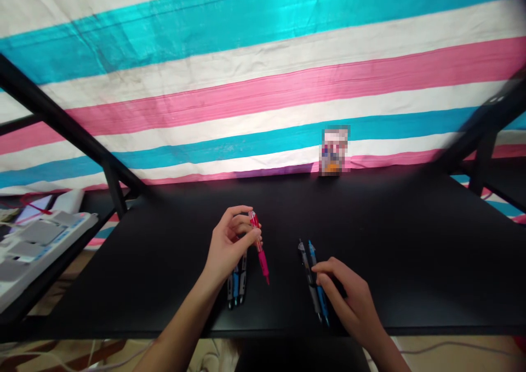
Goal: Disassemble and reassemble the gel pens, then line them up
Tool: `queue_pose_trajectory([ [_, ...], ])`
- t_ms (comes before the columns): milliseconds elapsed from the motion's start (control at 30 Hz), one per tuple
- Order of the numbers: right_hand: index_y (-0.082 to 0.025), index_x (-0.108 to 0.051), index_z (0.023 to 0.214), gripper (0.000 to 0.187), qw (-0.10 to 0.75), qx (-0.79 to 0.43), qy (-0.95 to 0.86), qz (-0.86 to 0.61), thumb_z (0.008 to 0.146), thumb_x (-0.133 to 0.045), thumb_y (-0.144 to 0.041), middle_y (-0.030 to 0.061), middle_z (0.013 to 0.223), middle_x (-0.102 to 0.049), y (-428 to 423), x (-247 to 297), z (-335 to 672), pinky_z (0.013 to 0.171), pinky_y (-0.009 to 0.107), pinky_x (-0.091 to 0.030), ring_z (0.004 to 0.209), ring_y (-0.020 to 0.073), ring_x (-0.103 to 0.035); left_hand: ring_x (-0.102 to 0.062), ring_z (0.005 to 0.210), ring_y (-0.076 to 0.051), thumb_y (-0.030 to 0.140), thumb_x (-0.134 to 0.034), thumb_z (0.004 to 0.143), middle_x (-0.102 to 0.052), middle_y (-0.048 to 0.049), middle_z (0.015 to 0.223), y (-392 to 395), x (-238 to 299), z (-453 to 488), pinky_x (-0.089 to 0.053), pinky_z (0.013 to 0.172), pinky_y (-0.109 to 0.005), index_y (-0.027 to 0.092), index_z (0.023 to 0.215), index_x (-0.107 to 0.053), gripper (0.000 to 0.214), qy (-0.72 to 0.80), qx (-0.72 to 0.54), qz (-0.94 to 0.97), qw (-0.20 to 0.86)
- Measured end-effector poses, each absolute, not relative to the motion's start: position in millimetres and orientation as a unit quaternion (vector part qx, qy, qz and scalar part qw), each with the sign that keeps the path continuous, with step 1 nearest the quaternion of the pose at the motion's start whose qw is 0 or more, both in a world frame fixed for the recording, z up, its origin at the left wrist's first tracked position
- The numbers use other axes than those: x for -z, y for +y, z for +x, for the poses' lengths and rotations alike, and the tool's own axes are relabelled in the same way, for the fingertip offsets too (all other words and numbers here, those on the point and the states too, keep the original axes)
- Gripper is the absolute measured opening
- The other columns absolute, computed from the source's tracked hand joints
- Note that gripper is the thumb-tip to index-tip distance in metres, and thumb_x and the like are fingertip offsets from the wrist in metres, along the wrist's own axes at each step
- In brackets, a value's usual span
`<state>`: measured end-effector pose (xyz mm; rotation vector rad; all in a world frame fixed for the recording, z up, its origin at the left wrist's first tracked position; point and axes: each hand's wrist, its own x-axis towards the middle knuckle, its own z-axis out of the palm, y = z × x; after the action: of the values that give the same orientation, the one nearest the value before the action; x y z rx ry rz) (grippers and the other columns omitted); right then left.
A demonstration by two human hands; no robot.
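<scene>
My left hand [230, 236] is closed on a pink pen [263, 259], holding it tilted above the black table with the tip pointing down. Below that hand several pens [235, 287] lie side by side, grey-black and blue; their upper ends are hidden behind the hand. To the right, a grey-black pen [311, 290] and a blue pen [322, 304] rest next to each other on the table. My right hand [349, 292] has its thumb and index finger pinched at the blue pen, close to the grey-black one. Its other fingers are curled and partly hidden.
The black table [172, 301] has black metal frame bars [74, 109] at both sides. A striped sheet [246, 103] hangs behind it. A blurred small item [333, 152] stands at the back edge. A white power strip [41, 240] with plugs sits at the left.
</scene>
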<state>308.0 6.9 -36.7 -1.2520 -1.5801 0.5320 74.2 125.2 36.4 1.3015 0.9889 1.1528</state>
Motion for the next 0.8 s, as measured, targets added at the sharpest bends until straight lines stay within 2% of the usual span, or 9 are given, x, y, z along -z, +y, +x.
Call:
queue_pose_trajectory([
  [233, -0.023, -0.070, 0.104, 0.015, 0.498, -0.220, -0.655, -0.524, 0.106, -0.055, -0.019, -0.0010, 0.080, -0.065, 6, 38, 309, 0.067, 0.025, -0.050, 0.071, 0.0155, -0.064, -0.072, 0.066, -0.015, 0.026, -0.085, 0.080, -0.074, 0.0001, 0.087, 122, -25, 73, -0.063, 0.063, -0.029, 0.021, 0.124, -0.059, 0.051, 0.411, -0.474, 0.532, 0.570],
  [400, -0.024, -0.070, 0.104, 0.016, 0.495, -0.222, -0.652, -0.530, 0.106, -0.055, -0.020, -0.0003, 0.081, -0.066, 4, 39, 309, 0.068, 0.026, -0.050, 0.072, 0.0160, -0.066, -0.072, 0.066, -0.014, 0.025, -0.089, 0.075, -0.074, -0.0006, 0.083, 122, -24, 71, -0.063, 0.063, -0.028, 0.018, 0.112, -0.064, 0.044, 0.411, -0.461, 0.534, 0.577],
  [800, -0.022, -0.070, 0.103, 0.015, 0.489, -0.230, -0.642, -0.543, 0.106, -0.056, -0.023, 0.0006, 0.079, -0.063, 1, 39, 308, 0.064, 0.029, -0.048, 0.068, 0.0176, -0.064, -0.071, 0.066, -0.016, 0.025, -0.086, 0.076, -0.073, -0.0007, 0.084, 124, -22, 69, -0.063, 0.061, -0.030, 0.019, 0.114, -0.065, 0.044, 0.422, -0.442, 0.549, 0.570],
])
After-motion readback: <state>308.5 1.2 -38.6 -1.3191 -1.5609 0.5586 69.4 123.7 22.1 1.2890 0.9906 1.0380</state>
